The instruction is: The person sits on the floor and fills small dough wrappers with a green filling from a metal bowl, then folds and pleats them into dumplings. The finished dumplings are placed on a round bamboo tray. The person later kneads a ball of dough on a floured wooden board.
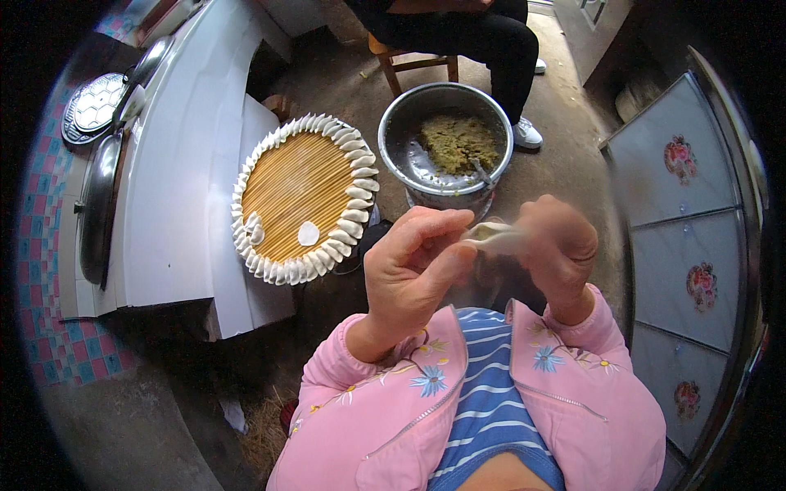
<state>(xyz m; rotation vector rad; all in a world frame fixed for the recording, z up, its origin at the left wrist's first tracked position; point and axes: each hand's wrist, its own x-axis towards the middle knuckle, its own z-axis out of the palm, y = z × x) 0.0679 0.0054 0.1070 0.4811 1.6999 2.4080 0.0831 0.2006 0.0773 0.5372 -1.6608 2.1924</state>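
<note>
Between my hands is a dumpling [494, 238] of pale dough, partly folded, with greenish filling showing at its top. My left hand [417, 264] pinches one end between thumb and fingers; my right hand [556, 248], somewhat blurred, grips the other end. To the left, a round tray of thin reed stalks [288, 190] carries rows of white dumplings [356, 215] around its rim. A flat round dough wrapper [308, 233] lies on the tray near its lower edge. Beyond my hands stands a metal pot [393, 162] holding chopped green-brown filling [457, 141] and a spoon [481, 169].
A white-tiled stove counter [166, 184] with metal lids [101, 208] runs along the left. A person in black trousers [513, 67] sits on a wooden chair [387, 61] behind the pot. A cabinet with flower decorations [681, 245] stands at the right.
</note>
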